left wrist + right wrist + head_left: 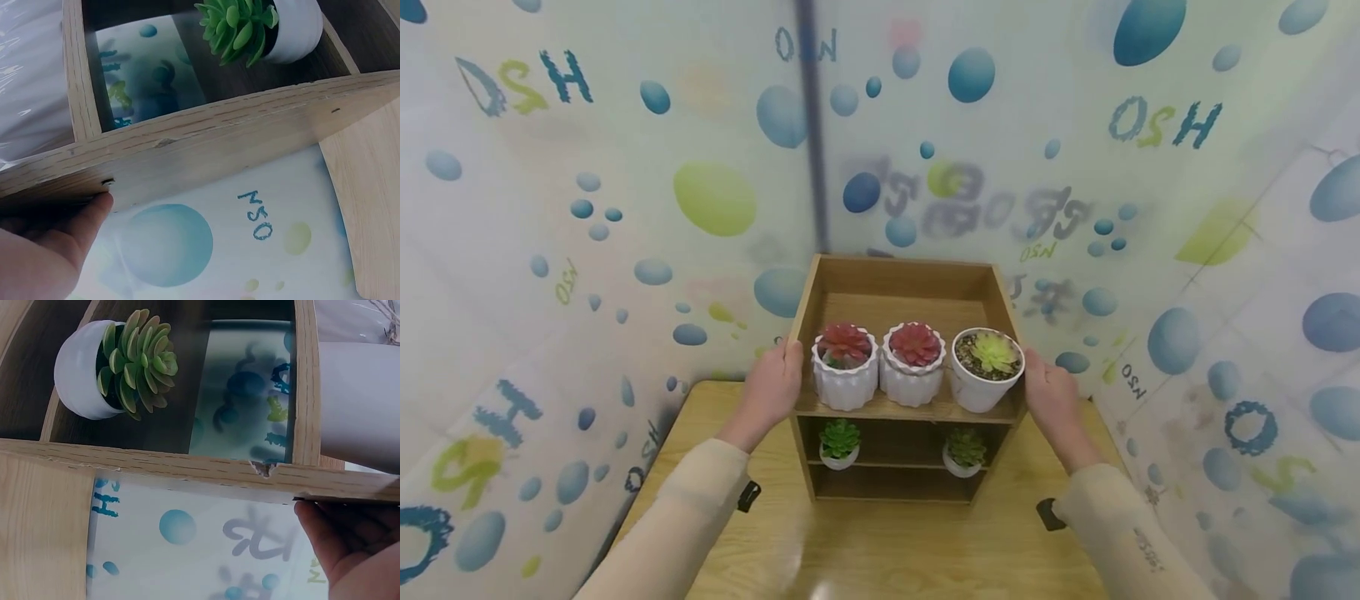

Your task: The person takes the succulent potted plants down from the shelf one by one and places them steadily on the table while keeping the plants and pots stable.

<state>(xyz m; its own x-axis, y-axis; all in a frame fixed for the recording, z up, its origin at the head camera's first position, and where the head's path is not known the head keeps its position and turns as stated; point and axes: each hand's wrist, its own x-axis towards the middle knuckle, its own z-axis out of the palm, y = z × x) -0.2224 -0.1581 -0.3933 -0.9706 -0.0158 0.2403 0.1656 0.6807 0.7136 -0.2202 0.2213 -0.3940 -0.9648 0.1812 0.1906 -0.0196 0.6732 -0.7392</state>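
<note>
A wooden shelf unit stands upright between my two hands. My left hand presses its outer left side, fingertips against the panel in the left wrist view. On the outer right side rests my right hand, with its fingers along the panel. Three white pots line the top: one with a red succulent, another with a red succulent, and a white pot with a yellow-green plant. Below sit a bright green succulent and a darker green succulent, each in a small white pot.
The shelf is over a light wooden table. Patterned wall sheets with blue and green ovals and lettering surround it on the back and both sides. A dark vertical strip runs down the back sheet.
</note>
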